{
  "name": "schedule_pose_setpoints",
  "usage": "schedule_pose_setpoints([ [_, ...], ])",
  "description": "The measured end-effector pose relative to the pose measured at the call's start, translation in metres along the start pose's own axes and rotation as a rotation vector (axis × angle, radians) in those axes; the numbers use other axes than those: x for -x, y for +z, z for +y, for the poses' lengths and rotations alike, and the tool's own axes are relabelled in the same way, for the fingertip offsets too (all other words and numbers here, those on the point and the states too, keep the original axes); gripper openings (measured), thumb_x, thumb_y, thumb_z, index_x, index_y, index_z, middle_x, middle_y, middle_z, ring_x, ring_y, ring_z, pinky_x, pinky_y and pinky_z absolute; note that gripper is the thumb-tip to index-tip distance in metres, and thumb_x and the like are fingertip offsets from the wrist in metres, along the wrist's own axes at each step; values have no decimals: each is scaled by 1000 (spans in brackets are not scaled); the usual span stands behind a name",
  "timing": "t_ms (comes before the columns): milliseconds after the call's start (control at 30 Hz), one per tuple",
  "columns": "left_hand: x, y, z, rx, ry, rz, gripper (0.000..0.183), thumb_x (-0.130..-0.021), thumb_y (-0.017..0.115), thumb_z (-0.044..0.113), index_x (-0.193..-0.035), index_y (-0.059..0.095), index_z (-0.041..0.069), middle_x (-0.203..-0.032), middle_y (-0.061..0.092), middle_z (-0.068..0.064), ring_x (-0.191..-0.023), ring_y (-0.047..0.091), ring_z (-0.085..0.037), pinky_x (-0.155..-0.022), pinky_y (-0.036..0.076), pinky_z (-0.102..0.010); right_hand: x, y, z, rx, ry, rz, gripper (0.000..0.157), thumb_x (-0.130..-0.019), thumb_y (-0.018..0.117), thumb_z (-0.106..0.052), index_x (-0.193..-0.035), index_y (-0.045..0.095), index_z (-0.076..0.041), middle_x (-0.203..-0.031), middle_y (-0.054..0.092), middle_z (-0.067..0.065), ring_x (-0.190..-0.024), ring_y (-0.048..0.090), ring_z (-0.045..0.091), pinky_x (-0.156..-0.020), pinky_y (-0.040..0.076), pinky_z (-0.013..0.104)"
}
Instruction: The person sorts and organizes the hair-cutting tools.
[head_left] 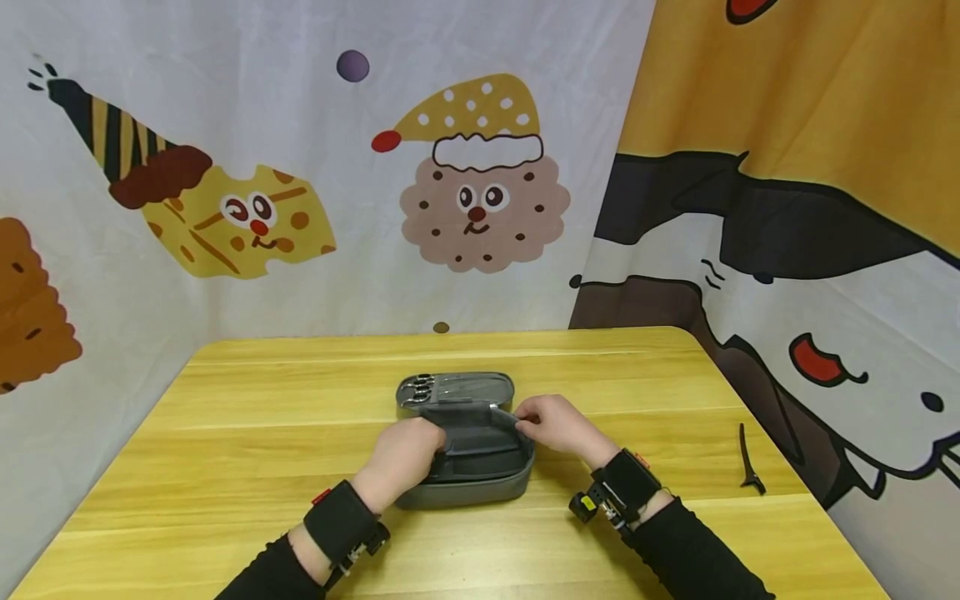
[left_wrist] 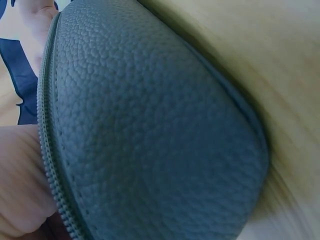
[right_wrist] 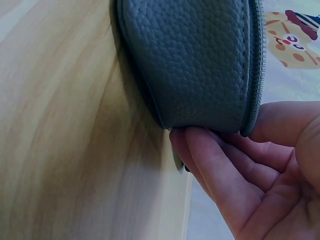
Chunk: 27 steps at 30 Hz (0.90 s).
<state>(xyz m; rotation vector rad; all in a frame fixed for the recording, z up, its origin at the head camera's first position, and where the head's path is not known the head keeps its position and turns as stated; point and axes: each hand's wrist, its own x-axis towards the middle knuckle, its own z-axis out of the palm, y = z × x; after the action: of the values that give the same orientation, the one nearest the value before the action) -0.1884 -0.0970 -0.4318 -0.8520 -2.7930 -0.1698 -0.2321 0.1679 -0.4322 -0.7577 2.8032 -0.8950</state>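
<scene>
A grey leather zip case [head_left: 468,495] lies unzipped on the table, its lid [head_left: 480,390] folded back to the far side. Several silver ring-handled tools [head_left: 422,387] sit at the lid's left end. Inside the case is a grey inner flap [head_left: 474,432]. My left hand [head_left: 405,454] reaches over the left rim with its fingers inside, the fingertips hidden. At the right end, my right hand [head_left: 558,423] grips the case wall. In the right wrist view the thumb lies at the zipper [right_wrist: 257,70], while the fingers press the outer wall.
A slim black clip [head_left: 748,465] lies on the wooden table [head_left: 247,467] toward its right edge. Printed cloth [head_left: 300,108] hangs behind the table and along its right side. Each wrist wears a black band with a small camera.
</scene>
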Motion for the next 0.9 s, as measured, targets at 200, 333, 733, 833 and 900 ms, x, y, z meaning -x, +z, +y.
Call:
schedule_pose_setpoints([
  [200,0,0,-1,39,-22,6,27,-78,75,-4,-66,63,17,-70,63,-3,-62,61,-20,-50,49,-36,0,1,0,0,-5,4,7,-93,67,-6,-93,74,-5,-84,67,-2,-70,53,9,-64,46,27],
  [333,0,-3,-3,75,-35,0,19,-77,78,-2,-73,68,14,-73,64,-3,-66,63,-21,-54,51,-36,0,1,0,-2,-9,7,7,-93,67,-6,-92,74,-6,-83,67,-3,-69,53,9,-64,46,27],
  [733,4,-21,-9,137,-76,49,17,-76,83,4,-83,72,14,-81,68,-2,-74,66,-23,-61,53,-37,-1,2,2,-9,-4,8,7,-93,67,-7,-93,74,-6,-84,67,-3,-69,53,9,-64,46,27],
  [833,6,-23,-11,129,-106,50,18,-77,84,7,-91,74,13,-87,70,-4,-79,67,-24,-65,54,-39,-1,2,2,-13,-2,6,7,-93,67,-7,-93,74,-6,-84,67,-3,-70,53,9,-64,46,27],
  [900,7,-24,-13,123,-123,55,21,-78,84,10,-96,74,12,-91,70,-6,-82,67,-25,-67,55,-40,0,1,1,-16,0,5,6,-93,67,-7,-93,74,-6,-84,67,-3,-69,53,9,-64,46,28],
])
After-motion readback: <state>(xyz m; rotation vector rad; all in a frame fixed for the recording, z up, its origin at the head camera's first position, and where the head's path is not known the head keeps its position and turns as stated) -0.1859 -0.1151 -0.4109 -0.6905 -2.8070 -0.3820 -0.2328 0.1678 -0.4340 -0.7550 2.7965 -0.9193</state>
